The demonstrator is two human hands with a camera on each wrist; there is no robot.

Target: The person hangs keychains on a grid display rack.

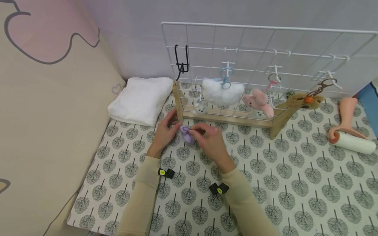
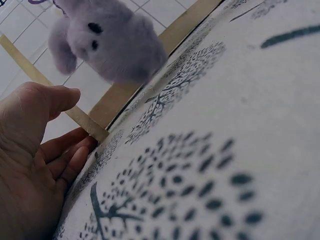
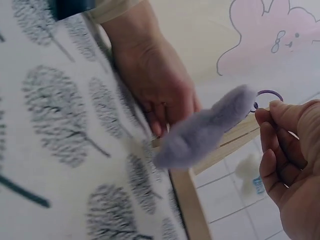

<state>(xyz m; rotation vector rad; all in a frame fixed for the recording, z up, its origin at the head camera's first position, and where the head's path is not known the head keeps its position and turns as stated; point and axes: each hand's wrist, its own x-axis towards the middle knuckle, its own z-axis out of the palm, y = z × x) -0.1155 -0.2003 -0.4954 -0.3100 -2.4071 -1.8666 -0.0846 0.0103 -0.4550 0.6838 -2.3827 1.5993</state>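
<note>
A small purple plush keychain (image 1: 189,139) hangs from my right hand (image 1: 213,142). Thumb and forefinger pinch its purple ring (image 3: 273,91), seen in the right wrist view. The plush (image 2: 115,45) has dark eyes and a drooping ear in the left wrist view. My left hand (image 1: 165,132) is beside the left wooden foot (image 1: 178,103) of a white wire grid rack (image 1: 236,50). Its thumb is extended and its fingers lie loosely behind the foot's end, with nothing held. Whether those fingers touch the wood is unclear.
On the rack's hooks hang a fluffy white plush (image 1: 222,92), a pink plush (image 1: 258,102), a brown plush (image 1: 305,100) and small white ones. A black hook (image 1: 181,64) is on the left. A folded white towel (image 1: 140,101) and a lint roller (image 1: 351,141) lie on the table.
</note>
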